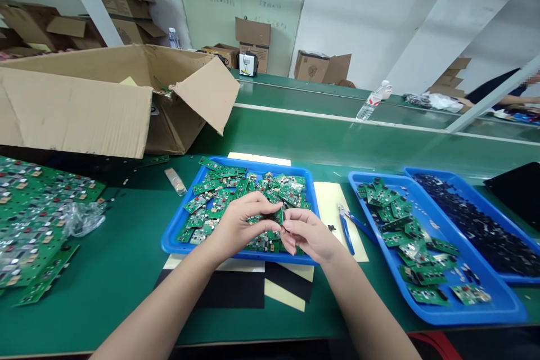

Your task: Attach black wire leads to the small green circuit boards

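Above a blue tray (169, 234) full of small green circuit boards (219, 197), my two hands meet. Between the thumb and fingers of my left hand (244, 219) is a small circuit board (279, 214), mostly hidden and seen nearly edge-on. My right hand (310, 232) pinches at the right side of the same board; whether a small part sits in those fingertips I cannot make out. Blue-handled cutters (346, 230) lie on a pale yellow sheet to the right, beside a few tiny black pieces (331, 228).
On the right stand a blue tray (464, 312) with more boards and one of black parts (476, 219). Large board panels (37, 208) and a plastic bag (84, 218) lie left. An open carton (76, 112) stands behind them. A bottle (373, 102) stands on the ledge; a person's arm (517, 100) shows far right.
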The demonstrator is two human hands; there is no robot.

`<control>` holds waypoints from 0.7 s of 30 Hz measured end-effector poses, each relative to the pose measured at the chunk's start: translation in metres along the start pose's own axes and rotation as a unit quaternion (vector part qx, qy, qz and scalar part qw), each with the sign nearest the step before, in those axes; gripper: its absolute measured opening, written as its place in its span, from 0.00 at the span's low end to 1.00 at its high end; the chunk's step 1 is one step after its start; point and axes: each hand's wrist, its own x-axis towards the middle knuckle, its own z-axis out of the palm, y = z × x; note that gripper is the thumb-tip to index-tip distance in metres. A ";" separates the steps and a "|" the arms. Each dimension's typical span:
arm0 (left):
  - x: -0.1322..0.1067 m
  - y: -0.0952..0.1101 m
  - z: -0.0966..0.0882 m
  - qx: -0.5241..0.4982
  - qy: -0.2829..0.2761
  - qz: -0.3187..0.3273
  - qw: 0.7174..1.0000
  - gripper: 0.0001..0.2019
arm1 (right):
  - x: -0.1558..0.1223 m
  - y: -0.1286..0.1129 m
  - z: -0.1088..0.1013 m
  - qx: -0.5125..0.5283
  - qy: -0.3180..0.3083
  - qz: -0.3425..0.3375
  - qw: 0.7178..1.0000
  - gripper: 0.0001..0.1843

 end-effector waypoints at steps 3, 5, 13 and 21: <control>0.000 0.005 0.003 -0.054 -0.018 -0.058 0.997 0.13 | -0.002 -0.001 -0.001 -0.029 0.003 -0.030 0.999 0.18; 0.000 0.007 0.005 -0.076 -0.023 -0.087 0.993 0.13 | -0.003 -0.001 -0.003 -0.058 0.007 -0.047 0.997 0.18; -0.002 0.004 0.008 -0.097 -0.006 -0.136 0.986 0.11 | -0.004 -0.005 -0.007 -0.161 0.039 -0.074 0.983 0.15; -0.002 0.005 0.009 -0.097 -0.016 -0.154 0.983 0.09 | -0.005 -0.001 -0.007 -0.291 0.070 -0.125 0.946 0.08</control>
